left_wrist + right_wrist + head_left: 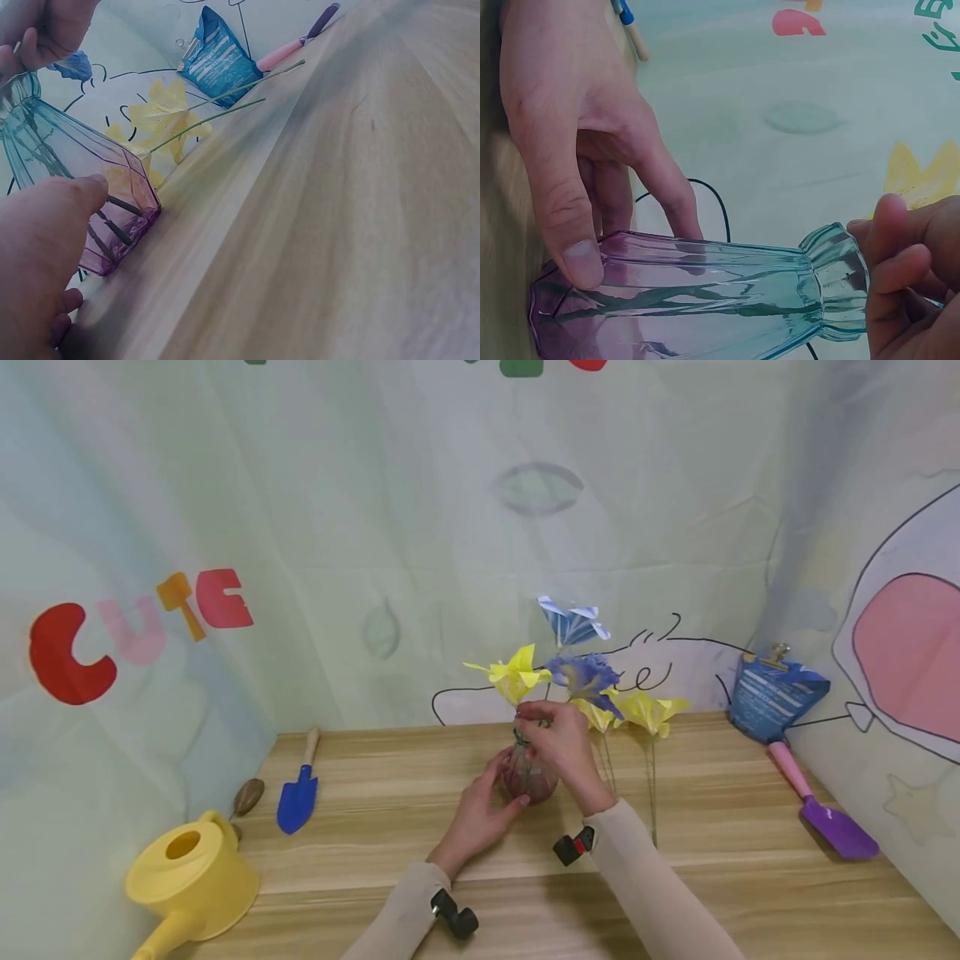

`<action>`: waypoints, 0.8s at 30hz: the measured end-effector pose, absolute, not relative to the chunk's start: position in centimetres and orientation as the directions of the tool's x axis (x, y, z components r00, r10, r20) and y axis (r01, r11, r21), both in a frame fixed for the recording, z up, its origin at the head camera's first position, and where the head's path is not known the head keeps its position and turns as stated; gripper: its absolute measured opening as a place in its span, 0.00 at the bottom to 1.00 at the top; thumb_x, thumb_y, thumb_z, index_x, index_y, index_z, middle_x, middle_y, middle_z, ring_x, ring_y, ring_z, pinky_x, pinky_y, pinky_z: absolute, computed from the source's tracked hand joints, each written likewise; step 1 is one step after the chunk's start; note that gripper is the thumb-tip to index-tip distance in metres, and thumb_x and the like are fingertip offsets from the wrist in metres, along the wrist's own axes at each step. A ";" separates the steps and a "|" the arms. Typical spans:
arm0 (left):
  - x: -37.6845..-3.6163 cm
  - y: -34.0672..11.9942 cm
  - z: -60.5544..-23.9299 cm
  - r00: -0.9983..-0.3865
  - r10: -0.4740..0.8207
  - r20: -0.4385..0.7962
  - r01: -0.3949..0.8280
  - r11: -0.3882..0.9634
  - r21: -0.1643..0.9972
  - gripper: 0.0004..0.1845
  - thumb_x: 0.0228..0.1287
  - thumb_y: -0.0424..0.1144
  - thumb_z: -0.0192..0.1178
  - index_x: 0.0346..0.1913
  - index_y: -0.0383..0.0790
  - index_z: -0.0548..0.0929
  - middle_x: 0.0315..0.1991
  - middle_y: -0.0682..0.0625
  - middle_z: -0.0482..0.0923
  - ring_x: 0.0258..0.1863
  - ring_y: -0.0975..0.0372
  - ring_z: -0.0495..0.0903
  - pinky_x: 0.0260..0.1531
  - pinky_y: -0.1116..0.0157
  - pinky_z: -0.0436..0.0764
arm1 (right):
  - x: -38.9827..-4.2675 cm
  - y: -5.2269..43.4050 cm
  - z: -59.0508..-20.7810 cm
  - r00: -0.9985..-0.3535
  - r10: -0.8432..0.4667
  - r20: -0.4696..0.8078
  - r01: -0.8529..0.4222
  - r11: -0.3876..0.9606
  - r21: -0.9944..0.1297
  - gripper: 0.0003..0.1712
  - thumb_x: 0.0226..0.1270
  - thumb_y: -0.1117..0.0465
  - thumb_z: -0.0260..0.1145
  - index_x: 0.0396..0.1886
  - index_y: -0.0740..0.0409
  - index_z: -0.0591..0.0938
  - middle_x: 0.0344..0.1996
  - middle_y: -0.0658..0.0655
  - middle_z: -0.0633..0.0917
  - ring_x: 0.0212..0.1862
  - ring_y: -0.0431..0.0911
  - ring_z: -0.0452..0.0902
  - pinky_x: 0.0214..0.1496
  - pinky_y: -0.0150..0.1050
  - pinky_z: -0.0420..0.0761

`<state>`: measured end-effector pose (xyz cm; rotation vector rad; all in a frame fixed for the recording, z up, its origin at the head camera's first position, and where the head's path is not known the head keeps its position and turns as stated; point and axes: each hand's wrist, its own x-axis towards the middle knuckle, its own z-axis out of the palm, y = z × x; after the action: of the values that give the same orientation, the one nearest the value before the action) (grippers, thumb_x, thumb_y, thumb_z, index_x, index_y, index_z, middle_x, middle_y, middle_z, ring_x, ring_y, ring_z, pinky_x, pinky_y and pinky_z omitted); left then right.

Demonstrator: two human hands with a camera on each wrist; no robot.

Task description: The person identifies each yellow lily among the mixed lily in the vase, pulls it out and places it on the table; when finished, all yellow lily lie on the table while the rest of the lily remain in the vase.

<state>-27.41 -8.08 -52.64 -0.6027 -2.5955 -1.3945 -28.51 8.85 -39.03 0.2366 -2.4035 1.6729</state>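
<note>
A glass vase (534, 779), teal at the neck and purple at the base, stands on the wooden table (375, 843). My left hand (489, 795) grips its base, thumb on one side and fingers on the other (577, 187). My right hand (546, 720) is at the vase's mouth (840, 277) and pinches flower stems there. Above the vase are a yellow paper flower (514, 674), a purple-blue one (585, 677) and a blue folded one (572, 622). Two more yellow flowers (166, 114) lie on their long stems just right of the vase.
A yellow watering can (191, 881) sits front left, with a blue trowel (298, 795) behind it. At the right are a clipped blue bag (776, 693) and a pink-handled purple shovel (825, 814). Printed cloth walls close off the back and both sides.
</note>
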 end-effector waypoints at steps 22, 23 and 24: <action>-27.2 -7.8 -52.5 -0.926 0.260 0.273 0.372 0.509 0.776 0.43 0.73 0.53 0.67 0.85 0.59 0.58 0.79 0.39 0.72 0.78 0.42 0.73 0.77 0.37 0.73 | -28.6 9.3 -36.8 -0.961 0.019 0.275 -0.254 0.326 -0.910 0.14 0.74 0.57 0.73 0.54 0.58 0.92 0.48 0.61 0.93 0.16 0.55 0.77 0.17 0.30 0.74; -27.3 -7.8 -52.5 -0.926 0.260 0.275 0.373 0.507 0.777 0.43 0.73 0.53 0.67 0.85 0.59 0.58 0.79 0.39 0.72 0.78 0.42 0.73 0.77 0.37 0.73 | -28.5 9.3 -36.5 -0.961 0.018 0.277 -0.256 0.325 -0.910 0.15 0.74 0.56 0.73 0.54 0.57 0.92 0.48 0.61 0.93 0.16 0.51 0.76 0.18 0.30 0.74; -27.3 -7.8 -52.6 -0.925 0.261 0.277 0.376 0.505 0.777 0.43 0.73 0.53 0.67 0.85 0.59 0.58 0.79 0.39 0.72 0.78 0.41 0.73 0.77 0.36 0.73 | -28.5 9.3 -36.2 -0.960 0.021 0.279 -0.257 0.325 -0.910 0.15 0.74 0.55 0.73 0.55 0.56 0.92 0.48 0.60 0.93 0.15 0.48 0.75 0.18 0.30 0.73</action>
<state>-27.28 -7.83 -52.56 -0.5564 -2.6161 -1.3973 -28.48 9.33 -36.25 0.2148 -2.3514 1.6832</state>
